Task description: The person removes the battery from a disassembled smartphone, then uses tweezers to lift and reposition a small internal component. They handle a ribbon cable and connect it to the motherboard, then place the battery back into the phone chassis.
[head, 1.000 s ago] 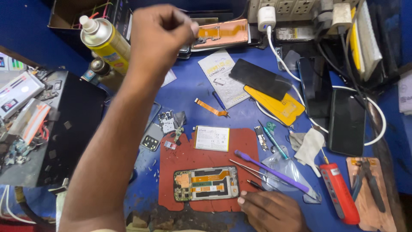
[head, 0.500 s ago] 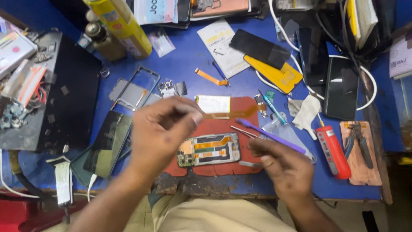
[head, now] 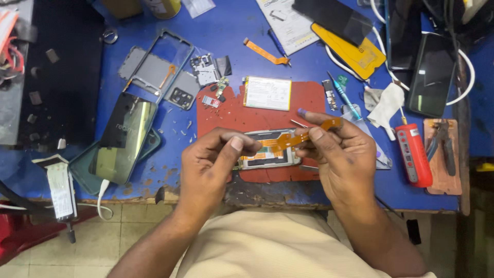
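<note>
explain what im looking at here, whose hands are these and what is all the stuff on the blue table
This is one picture from a camera worn on a person's head, looking down at their own two bare hands; there is no machine. The left hand and right hand are raised over an opened phone that lies on a red mat. The fingers of the right hand pinch an orange ribbon cable; the left hand reaches to its other end, though whether it grips it is unclear. On the blue table lie a white battery, a grey phone frame, a dark back cover, a red-handled screwdriver, pliers and more phones.
</note>
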